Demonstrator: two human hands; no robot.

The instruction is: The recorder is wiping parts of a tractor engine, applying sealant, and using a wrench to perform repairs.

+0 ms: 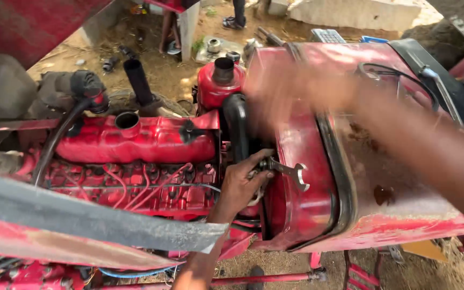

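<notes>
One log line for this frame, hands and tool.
left hand: holds spanner at gap between red engine and red tank | right hand: blurred, over tank, grip unclear

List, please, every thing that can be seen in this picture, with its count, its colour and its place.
Spanner: one, silver, open-ended, in the left hand beside the tank.
Fuel tank: one, red, centre right, with a rusty top.
Engine block: one, red, left of centre.
Manifold cover: one, red, above the engine, with a round opening.
Air cleaner canister: one, red, top centre.
Black pipe: one, upright, behind the manifold.
Black hose: one, curving at left.
Legs of other people: at the top, on sandy ground.
Left hand: holds the spanner.
Right hand: blurred, above the tank.
</notes>
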